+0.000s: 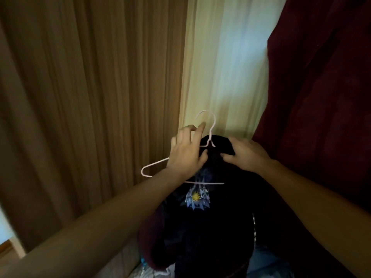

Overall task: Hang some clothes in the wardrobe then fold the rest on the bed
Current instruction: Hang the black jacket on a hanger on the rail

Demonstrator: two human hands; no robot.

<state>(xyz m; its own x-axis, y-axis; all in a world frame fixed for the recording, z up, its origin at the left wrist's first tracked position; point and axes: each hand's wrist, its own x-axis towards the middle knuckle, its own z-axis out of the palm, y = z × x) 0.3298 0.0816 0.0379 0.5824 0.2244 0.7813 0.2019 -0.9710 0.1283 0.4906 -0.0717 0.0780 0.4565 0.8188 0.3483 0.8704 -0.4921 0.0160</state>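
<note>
Your left hand [186, 155] grips the hanger [210, 183], right hand [246, 155] pinches the dark top [216, 227] — ease its collar over the bare left-of-frame arm.

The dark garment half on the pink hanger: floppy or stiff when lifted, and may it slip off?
Probably floppy: the dark garment sags in folds below the right hand gripping its collar. It may slip off, since one arm of the pink hanger is bare.

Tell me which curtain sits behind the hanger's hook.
The pale cream curtain in the middle, glowing with backlight. The brown curtain hangs left of the hanger; the dark red curtain hangs right.
</note>
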